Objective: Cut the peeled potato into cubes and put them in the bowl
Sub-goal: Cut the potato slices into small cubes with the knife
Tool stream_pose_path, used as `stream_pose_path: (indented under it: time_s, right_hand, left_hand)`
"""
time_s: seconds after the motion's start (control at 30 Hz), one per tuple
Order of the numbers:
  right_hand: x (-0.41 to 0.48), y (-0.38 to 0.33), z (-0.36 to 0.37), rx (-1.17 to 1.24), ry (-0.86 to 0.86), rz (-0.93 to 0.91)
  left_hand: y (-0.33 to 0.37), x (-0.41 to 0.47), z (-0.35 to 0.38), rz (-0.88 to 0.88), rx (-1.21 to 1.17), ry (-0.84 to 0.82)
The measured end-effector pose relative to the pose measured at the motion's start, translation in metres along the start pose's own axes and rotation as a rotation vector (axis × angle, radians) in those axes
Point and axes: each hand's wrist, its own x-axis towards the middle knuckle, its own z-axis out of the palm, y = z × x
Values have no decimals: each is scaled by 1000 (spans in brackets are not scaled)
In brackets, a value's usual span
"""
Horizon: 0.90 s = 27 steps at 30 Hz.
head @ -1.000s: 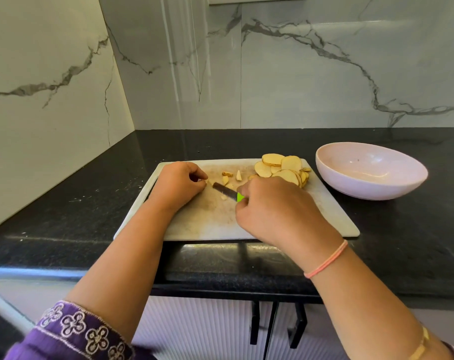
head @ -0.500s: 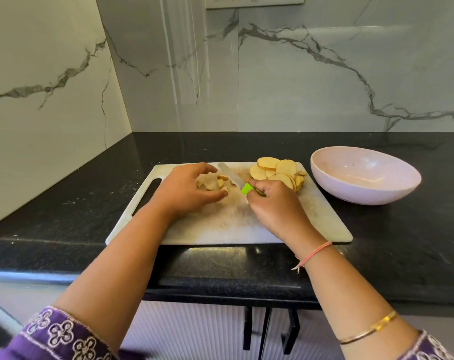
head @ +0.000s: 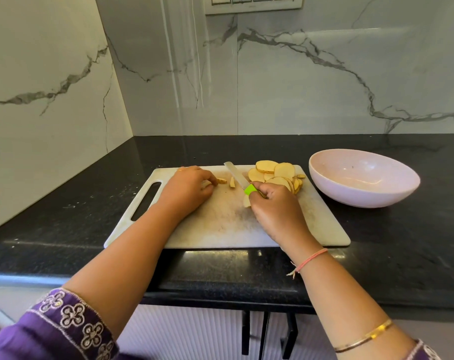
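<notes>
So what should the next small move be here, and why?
Probably bring the knife down across the potato piece that the left hand holds on the board. The right hand grips the knife with its blade just right of that piece. Only a few strips are cut, most slices are whole, and the bowl is empty.

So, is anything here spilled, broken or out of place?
Nothing serious. The board is stained brown in the middle, and pale specks lie on the counter left of it. The bowl holds no food yet.
</notes>
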Motion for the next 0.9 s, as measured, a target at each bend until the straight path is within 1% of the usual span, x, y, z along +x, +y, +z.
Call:
stream_pose_path:
  time_s: [0.2,0.3,0.37,0.4,0.5,0.57,0.7,0.8,0.9]
  right_hand:
    - [-1,0,-3,-3,7,-13]
    - [-3,1,-3,-2,7,-22]
    - [-3,1,-3,-5,5,-27]
    - [-2,1,-3,-4,4,-31]
    - [-3,0,-3,-11,-8,-33]
    - [-3,0,-4,-16,-14,-33]
    - [-3,0,-4,-20,-13,-28]
    - [-4,0,-3,-14,-13,-23]
    - [-6,0,-3,-11,-8,-20]
  left_hand:
    - [3,2,-7,-139,-86,107]
    - [5,1,-14,-224,-126,100]
    - [5,0,-23,-287,-139,42]
    - [6,-1,-29,-312,-132,-12]
    - [9,-3,-39,-358,-82,-243]
    - [13,-4,-37,-363,-72,-305]
    - [16,3,-28,-346,-108,-223]
    - [13,10,-22,-340,-90,-156]
    - [9,13,-17,-218,-32,-105]
